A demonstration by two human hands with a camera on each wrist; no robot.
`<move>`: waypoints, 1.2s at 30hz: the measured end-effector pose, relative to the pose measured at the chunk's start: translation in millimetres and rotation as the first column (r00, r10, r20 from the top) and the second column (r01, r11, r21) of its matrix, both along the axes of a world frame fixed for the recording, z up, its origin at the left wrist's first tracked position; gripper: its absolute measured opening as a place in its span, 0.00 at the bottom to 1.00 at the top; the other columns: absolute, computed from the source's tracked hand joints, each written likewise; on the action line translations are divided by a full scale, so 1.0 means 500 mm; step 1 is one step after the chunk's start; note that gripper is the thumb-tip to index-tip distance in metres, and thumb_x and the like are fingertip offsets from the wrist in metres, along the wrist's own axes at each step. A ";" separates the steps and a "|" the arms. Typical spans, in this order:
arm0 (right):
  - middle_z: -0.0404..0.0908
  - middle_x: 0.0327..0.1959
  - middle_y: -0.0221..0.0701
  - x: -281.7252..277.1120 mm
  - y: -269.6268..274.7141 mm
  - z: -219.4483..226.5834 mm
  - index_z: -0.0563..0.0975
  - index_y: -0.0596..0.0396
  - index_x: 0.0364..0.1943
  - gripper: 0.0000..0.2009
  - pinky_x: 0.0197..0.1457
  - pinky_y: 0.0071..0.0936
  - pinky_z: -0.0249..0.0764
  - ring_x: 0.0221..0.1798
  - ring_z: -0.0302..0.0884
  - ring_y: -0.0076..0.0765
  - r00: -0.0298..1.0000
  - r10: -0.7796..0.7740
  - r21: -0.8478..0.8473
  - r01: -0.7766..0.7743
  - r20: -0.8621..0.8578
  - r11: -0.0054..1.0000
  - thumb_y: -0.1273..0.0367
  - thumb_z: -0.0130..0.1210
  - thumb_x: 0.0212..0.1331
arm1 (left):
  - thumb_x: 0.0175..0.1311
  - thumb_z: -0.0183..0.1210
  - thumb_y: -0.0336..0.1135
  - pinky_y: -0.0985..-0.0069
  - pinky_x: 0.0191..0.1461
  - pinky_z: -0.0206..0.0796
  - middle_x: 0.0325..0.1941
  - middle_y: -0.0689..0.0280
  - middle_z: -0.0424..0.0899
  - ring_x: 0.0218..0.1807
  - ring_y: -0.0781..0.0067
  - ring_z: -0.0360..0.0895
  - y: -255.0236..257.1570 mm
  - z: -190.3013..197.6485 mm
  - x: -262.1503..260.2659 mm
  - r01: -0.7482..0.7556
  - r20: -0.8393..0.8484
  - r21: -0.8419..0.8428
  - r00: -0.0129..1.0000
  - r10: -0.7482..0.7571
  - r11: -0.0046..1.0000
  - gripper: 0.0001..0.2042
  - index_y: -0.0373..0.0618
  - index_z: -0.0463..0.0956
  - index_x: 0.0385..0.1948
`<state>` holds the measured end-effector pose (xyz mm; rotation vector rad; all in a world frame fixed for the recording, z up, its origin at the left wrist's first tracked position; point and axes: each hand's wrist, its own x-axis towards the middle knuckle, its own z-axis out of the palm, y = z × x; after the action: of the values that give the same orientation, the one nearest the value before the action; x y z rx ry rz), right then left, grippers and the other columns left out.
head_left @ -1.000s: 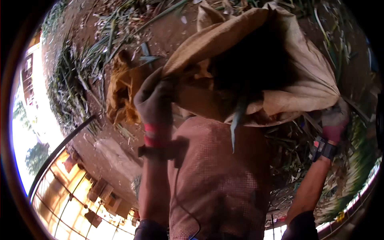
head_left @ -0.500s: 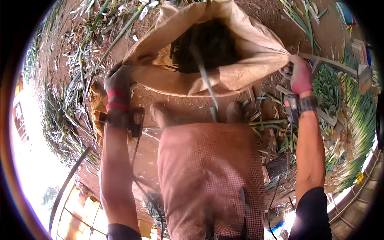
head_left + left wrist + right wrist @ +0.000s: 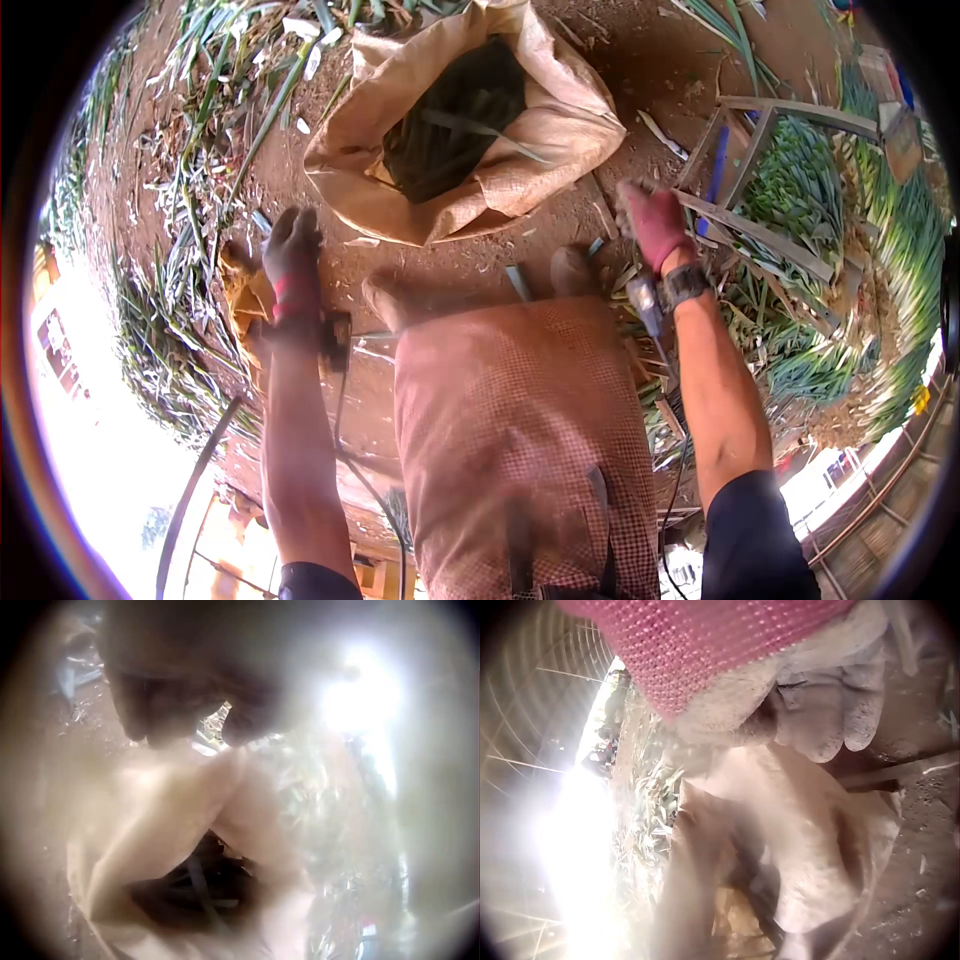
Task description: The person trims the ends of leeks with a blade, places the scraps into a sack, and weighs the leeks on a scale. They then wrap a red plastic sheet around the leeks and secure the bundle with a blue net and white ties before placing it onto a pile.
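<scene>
A tan woven sack (image 3: 560, 130) stands on the dirt floor, its wide mouth facing up and dark green leaves (image 3: 460, 120) inside. Left of the sack, my gloved left hand (image 3: 293, 245) hangs apart from its rim, holding nothing. In the left wrist view a gap shows between the thumb and fingers of this dark, blurred hand (image 3: 195, 682). On the other side, my right hand (image 3: 655, 225), in a grey and pink glove, is off the sack's right corner. Its fingers (image 3: 810, 724) bend loosely with nothing in them, the sack beyond them in the right wrist view.
A wooden frame (image 3: 760, 210) lies at the right beside piles of green leafy stalks (image 3: 805, 170). Leaf scraps (image 3: 190, 230) litter the left side. A crumpled orange-brown cloth (image 3: 245, 300) is near my left hand. A checked apron (image 3: 520, 440) covers my lap, with my feet (image 3: 570, 272) before it.
Both hands held the sack's rim earlier, stretching its mouth wide. They have let go, and the right hand has come inward and down. The sack now stands by itself, its mouth narrower.
</scene>
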<state>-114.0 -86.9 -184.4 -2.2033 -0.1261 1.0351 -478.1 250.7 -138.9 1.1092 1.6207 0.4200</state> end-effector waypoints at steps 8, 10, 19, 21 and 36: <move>0.77 0.23 0.23 -0.224 -0.279 -0.074 0.79 0.52 0.32 0.11 0.26 0.22 0.71 0.23 0.75 0.22 0.961 0.247 0.166 -0.265 0.122 0.950 0.61 0.55 0.68 | 0.64 0.64 0.38 0.70 0.48 0.77 0.39 0.60 0.90 0.41 0.66 0.86 -0.204 0.023 0.115 0.569 -0.182 0.161 0.820 -0.543 0.806 0.15 0.44 0.85 0.51; 0.84 0.35 0.41 -0.221 -0.223 0.106 0.81 0.53 0.37 0.09 0.43 0.47 0.77 0.41 0.82 0.48 0.928 0.350 -0.233 -0.371 -0.127 0.899 0.65 0.55 0.59 | 0.65 0.63 0.40 0.65 0.61 0.72 0.54 0.51 0.85 0.55 0.53 0.83 -0.204 -0.031 0.180 0.817 -0.348 0.159 0.572 -0.742 0.555 0.23 0.42 0.78 0.60; 0.82 0.28 0.38 -0.347 -0.509 0.102 0.80 0.54 0.33 0.12 0.35 0.39 0.76 0.28 0.80 0.38 0.967 0.078 -0.238 -0.137 -0.242 0.962 0.61 0.51 0.67 | 0.67 0.60 0.36 0.70 0.54 0.76 0.50 0.60 0.85 0.48 0.63 0.83 -0.423 -0.154 0.235 0.962 0.309 -0.200 0.239 -0.920 0.183 0.22 0.35 0.74 0.59; 0.81 0.25 0.36 -0.342 -0.551 0.125 0.79 0.56 0.33 0.15 0.35 0.37 0.74 0.28 0.77 0.36 0.982 0.003 -0.295 -0.059 -0.187 0.954 0.59 0.52 0.66 | 0.67 0.59 0.33 0.70 0.50 0.77 0.49 0.62 0.86 0.45 0.61 0.84 -0.497 -0.131 0.187 0.942 0.072 -0.268 0.228 -0.971 0.201 0.13 0.39 0.80 0.51; 0.85 0.42 0.47 -0.427 -0.752 0.205 0.82 0.54 0.37 0.16 0.42 0.48 0.77 0.45 0.82 0.59 0.976 -0.164 -0.330 0.109 -0.145 0.938 0.55 0.53 0.65 | 0.65 0.65 0.38 0.79 0.36 0.71 0.37 0.68 0.85 0.31 0.81 0.77 -0.553 -0.089 -0.030 0.976 0.035 -0.157 0.156 -0.987 0.149 0.20 0.37 0.81 0.55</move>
<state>-327.4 -463.0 -81.7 -2.3555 0.2899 1.2291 -493.2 -25.7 -183.4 1.8225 0.5881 -0.6710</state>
